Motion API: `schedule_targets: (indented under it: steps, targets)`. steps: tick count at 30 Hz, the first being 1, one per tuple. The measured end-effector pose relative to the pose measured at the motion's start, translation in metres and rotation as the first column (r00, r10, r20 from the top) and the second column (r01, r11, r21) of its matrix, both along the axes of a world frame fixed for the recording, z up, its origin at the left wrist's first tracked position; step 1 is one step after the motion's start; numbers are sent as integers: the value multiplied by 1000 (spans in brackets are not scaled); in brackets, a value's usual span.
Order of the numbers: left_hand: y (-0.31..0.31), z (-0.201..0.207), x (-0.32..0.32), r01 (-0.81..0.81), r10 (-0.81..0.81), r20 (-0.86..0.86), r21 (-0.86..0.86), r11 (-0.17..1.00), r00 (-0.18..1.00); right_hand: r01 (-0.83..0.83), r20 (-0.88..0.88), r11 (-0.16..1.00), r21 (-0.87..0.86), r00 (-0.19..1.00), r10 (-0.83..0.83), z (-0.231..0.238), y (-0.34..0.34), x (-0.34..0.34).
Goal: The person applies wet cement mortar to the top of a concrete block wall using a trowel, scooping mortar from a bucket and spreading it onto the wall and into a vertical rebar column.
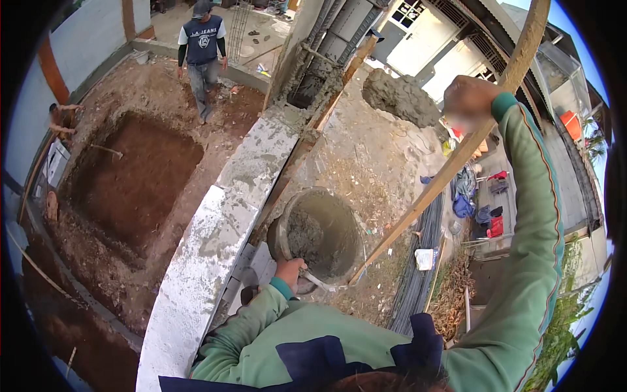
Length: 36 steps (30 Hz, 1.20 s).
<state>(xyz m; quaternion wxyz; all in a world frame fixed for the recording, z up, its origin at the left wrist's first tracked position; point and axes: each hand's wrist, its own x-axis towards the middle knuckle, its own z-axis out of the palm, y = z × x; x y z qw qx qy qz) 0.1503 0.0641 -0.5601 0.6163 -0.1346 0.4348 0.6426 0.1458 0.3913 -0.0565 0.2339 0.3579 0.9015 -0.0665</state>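
Note:
My left hand [289, 273] is closed at the near left edge of a large grey bucket [339, 238], which stands beside the wall top, with wet mortar [304, 235] low inside it. Raised to the upper right, my right hand [471, 101] is closed against a long wooden pole [428, 196]. Its fingers are partly blurred. The pole slants from the top right down to a spot near the bucket. To the left of the bucket runs a concrete beam [225, 219], splashed with pale mortar.
At left is a dug pit [134, 176], with a person [202, 52] at its far side. A formed column [320, 59] rises at the beam's far end. Beyond the bucket lies a heap of wet mortar [400, 97]; to the right are steel bars [418, 261] and clothes [465, 189].

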Motion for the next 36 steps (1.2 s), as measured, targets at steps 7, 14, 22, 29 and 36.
schedule_targets:
  steps: [7, 14, 22, 29, 36]
  targets:
    - [18, -57, 7, -111, 110, 69, 10, 994, 992, -80, 231, 937, 339, 973, -1, -3, -32, -152]
    - [42, -83, -2, -82, 73, 249, 25, 996, 966, -260, 193, 918, 300, 959, 208, -18, -13, -75]
    - [34, -69, -4, 6, -36, 245, 120, 993, 969, 79, -589, 821, -565, 658, -469, -213, -14, 68]
    - [7, -65, 3, -18, 22, 28, -127, 992, 999, 95, -479, 628, -772, 562, -674, -213, -24, 24]
    - [-4, -126, 14, 33, -19, 154, -93, 995, 988, 180, -352, 619, -765, 687, -636, -182, -2, -23]
